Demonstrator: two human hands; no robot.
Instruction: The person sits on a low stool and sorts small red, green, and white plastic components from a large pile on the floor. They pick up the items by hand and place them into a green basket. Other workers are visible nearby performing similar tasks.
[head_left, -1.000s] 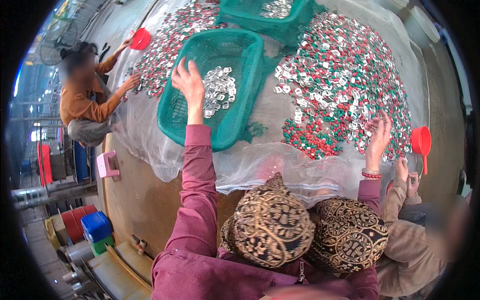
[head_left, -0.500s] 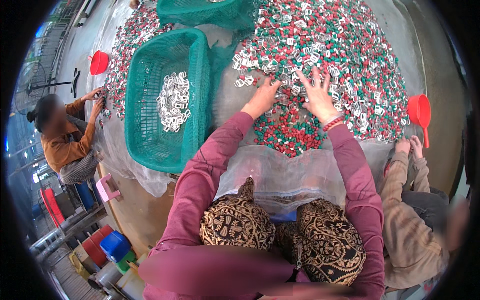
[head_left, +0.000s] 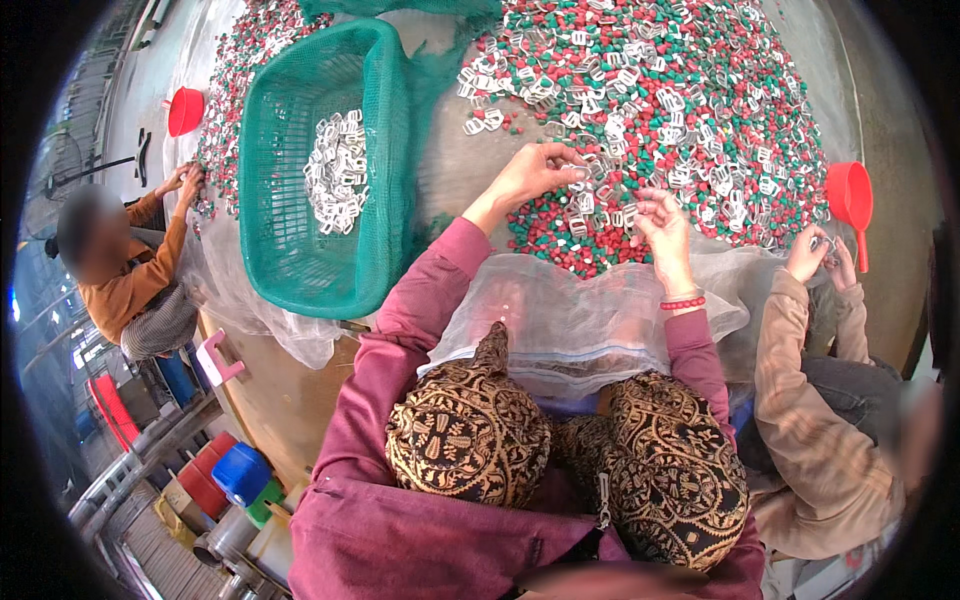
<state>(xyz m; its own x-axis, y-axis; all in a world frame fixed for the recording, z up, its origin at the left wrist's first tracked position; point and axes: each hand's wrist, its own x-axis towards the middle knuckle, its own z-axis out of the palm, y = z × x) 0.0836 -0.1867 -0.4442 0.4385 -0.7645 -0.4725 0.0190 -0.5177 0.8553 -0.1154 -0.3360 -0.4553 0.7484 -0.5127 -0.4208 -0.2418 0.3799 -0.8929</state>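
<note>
A wide heap of small red and green cone-shaped pieces (head_left: pixel 590 255) lies before me, mixed with pale slotted buckles (head_left: pixel 620 75). My left hand (head_left: pixel 540 172) is at the heap's near left edge, thumb and fingers pinched on a shiny slotted buckle (head_left: pixel 579 173). To its right, my right hand (head_left: pixel 662 230) has curled fingers closing on another buckle (head_left: pixel 630 213), partly hidden by the fingertips. Between the hands lie loose buckles and coloured pieces. On the left stands a green basket (head_left: pixel 262 235) lined with netting, holding a pile of buckles (head_left: pixel 337 175).
A translucent sheet (head_left: pixel 560 325) lies under the heap and over my knees. Red scoops (head_left: pixel 850 195) (head_left: pixel 186 112) rest at both sides. A co-worker (head_left: pixel 145 270) sits at the left, another (head_left: pixel 820 400) close on my right. Farther off is another green basket (head_left: pixel 400 6).
My spread hands have drawn in: the left has closed to a pinch, and the right has come nearer with its fingers curled. The whole view has shifted slightly.
</note>
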